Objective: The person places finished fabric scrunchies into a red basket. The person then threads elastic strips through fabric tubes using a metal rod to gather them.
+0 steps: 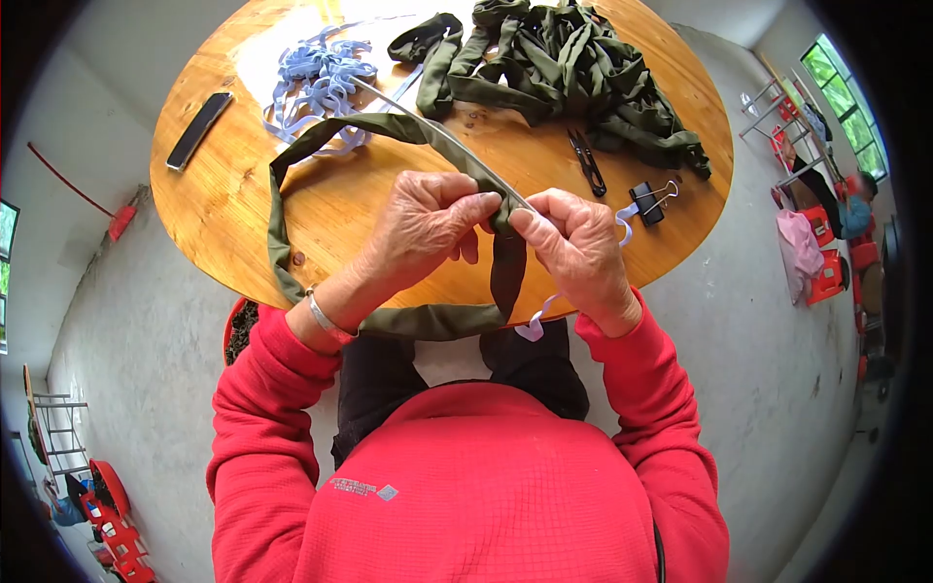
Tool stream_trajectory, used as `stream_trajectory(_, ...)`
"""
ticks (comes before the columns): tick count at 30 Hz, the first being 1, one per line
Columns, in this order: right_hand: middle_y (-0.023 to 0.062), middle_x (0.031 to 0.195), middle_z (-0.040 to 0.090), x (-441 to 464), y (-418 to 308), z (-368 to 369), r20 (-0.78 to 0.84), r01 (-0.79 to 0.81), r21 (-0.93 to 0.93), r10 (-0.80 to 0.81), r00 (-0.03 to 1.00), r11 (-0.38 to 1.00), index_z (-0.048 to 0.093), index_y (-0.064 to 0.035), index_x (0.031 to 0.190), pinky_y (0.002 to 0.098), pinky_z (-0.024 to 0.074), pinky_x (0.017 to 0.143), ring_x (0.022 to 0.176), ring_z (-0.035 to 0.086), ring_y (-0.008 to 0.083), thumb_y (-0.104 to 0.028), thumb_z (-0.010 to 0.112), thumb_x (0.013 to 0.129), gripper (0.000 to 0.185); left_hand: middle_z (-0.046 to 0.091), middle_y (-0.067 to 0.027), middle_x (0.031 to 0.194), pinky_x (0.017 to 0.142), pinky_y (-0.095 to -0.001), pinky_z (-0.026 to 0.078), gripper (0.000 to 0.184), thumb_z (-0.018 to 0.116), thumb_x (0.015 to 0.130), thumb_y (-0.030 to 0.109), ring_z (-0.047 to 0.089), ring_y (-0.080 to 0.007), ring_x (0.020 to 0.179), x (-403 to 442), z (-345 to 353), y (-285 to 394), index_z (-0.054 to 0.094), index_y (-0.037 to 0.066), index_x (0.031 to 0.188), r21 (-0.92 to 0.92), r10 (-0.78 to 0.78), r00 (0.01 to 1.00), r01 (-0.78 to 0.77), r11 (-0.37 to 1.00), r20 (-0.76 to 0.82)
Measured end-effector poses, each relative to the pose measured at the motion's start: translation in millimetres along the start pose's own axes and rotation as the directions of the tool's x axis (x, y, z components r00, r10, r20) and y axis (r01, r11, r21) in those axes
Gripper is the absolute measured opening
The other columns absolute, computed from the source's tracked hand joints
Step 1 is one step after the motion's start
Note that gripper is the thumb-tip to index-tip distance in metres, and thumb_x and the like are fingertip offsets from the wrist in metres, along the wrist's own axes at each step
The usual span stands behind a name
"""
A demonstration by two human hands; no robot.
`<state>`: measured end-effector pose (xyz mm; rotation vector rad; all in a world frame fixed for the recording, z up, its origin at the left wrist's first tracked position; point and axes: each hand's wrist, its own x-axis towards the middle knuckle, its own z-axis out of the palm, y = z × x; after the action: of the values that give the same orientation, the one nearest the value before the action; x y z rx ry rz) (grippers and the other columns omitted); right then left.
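My left hand [428, 228] is closed, pinching a dark green fabric band [290, 228] that forms a loop over the table and its near edge. Bunched green cloth shows between my hands. My right hand [578, 248] is closed at the near end of a long thin pale rod [457, 146], which slants up and left toward a pile of light blue ribbon [326, 73]. Fingers hide the exact grip. A pale lilac ribbon [624, 228] shows beside my right hand, and a ribbon end dangles below it.
The round wooden table [209, 233] carries a heap of green fabric bands [554, 68], black thread snips [586, 163], a black binder clip [649, 204] and a dark phone-like object [199, 131]. A red container [238, 330] stands under the left edge. People sit far right.
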<state>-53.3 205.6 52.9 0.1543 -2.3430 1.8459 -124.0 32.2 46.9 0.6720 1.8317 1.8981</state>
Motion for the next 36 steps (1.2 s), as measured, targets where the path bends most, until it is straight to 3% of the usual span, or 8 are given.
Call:
stream_trajectory(4,-0.0015,0.062,0.052,-2.2,7.9,2.3,-0.043,0.050,-0.042,-0.052,0.998,0.998,0.062,0.0037,0.081,0.0232,0.0356,0.050,0.058,0.043,0.0038,-0.010,0.060,0.086,0.015,0.063,-0.0025,0.067,0.041,-0.0178,0.039,0.020,0.059,0.089,0.014,0.058,-0.0062,0.049,-7.3,4.7,-11.8,0.066,-0.001,0.079,-0.068,0.062,0.998,-0.062,0.996,-0.007)
stream_trajectory(7,-0.0058,0.062,0.048,-6.3,7.9,3.6,-0.157,0.000,0.032,0.005,0.988,0.999,0.061,0.0030,0.079,0.0208,0.0325,0.049,0.057,0.039,0.0020,-0.009,0.059,0.087,0.014,0.065,-0.0026,0.071,0.046,-0.0188,0.043,0.018,0.060,0.089,0.015,0.061,-0.0073,0.057,-14.7,6.0,-11.7,0.066,-0.001,0.082,-0.118,0.074,0.995,-0.081,0.990,-0.064)
stream_trajectory(10,-0.0080,0.062,0.044,-9.3,6.6,7.2,-0.146,-0.074,0.135,0.093,0.985,0.988,0.061,0.0026,0.079,0.0194,0.0291,0.047,0.055,0.034,0.0007,-0.009,0.059,0.087,0.014,0.066,-0.0030,0.075,0.050,-0.0199,0.047,0.018,0.060,0.089,0.016,0.063,-0.0083,0.065,-19.1,10.9,-14.0,0.066,0.000,0.085,-0.183,0.069,0.989,-0.093,0.979,-0.131)
stream_trajectory(14,-0.0068,0.061,0.043,-21.5,-1.8,-0.3,-0.104,-0.074,0.124,0.087,0.991,0.989,0.061,0.0034,0.086,0.0199,0.0272,0.045,0.052,0.034,0.0006,-0.008,0.055,0.090,0.013,0.067,-0.0070,0.085,0.058,-0.0253,0.055,0.019,0.059,0.090,0.014,0.065,-0.0127,0.076,-21.7,9.3,-20.5,0.066,-0.001,0.098,-0.249,0.035,0.989,-0.070,0.966,-0.145)
stream_trajectory(18,-0.0051,0.059,0.043,-66.7,-31.9,-32.1,-0.098,-0.073,0.034,0.076,0.992,0.997,0.061,0.0037,0.098,0.0202,0.0263,0.044,0.050,0.036,0.0011,-0.007,0.050,0.092,0.017,0.067,-0.0074,0.086,0.061,-0.0271,0.056,0.019,0.058,0.090,0.014,0.065,-0.0128,0.076,-18.5,5.2,-17.6,0.066,-0.001,0.098,-0.308,0.046,0.981,-0.103,0.946,-0.186)
stream_trajectory(20,-0.0049,0.059,0.044,-91.3,-44.0,-45.5,-0.124,-0.099,-0.189,0.077,0.989,0.977,0.062,0.0034,0.099,0.0204,0.0255,0.043,0.048,0.036,0.0011,-0.007,0.050,0.091,0.017,0.067,-0.0074,0.087,0.061,-0.0270,0.056,0.019,0.058,0.090,0.013,0.065,-0.0130,0.077,-15.0,3.7,-18.9,0.066,-0.002,0.099,-0.338,0.058,0.974,-0.131,0.932,-0.217)
stream_trajectory(32,-0.0048,0.060,0.045,-130.2,-39.9,-56.2,-0.192,-0.033,-0.280,-0.022,0.981,0.959,0.063,0.0038,0.096,0.0205,0.0213,0.041,0.043,0.031,0.0008,-0.010,0.051,0.092,0.019,0.067,-0.0080,0.089,0.061,-0.0278,0.056,0.020,0.058,0.091,0.014,0.066,-0.0147,0.078,-8.4,-1.1,-15.5,0.065,-0.002,0.102,-0.343,0.117,0.958,-0.205,0.917,-0.262)
stream_trajectory(36,0.0013,0.064,0.054,-127.7,-37.4,-56.8,-0.166,-0.067,-0.314,0.015,0.986,0.947,0.063,0.0030,0.099,0.0216,0.0317,0.045,0.048,0.042,0.0045,-0.004,0.054,0.090,0.015,0.068,-0.0081,0.090,0.063,-0.0277,0.056,0.020,0.059,0.090,0.013,0.066,-0.0147,0.078,-9.5,0.7,-18.7,0.065,-0.001,0.102,-0.336,0.127,0.960,-0.209,0.918,-0.248)
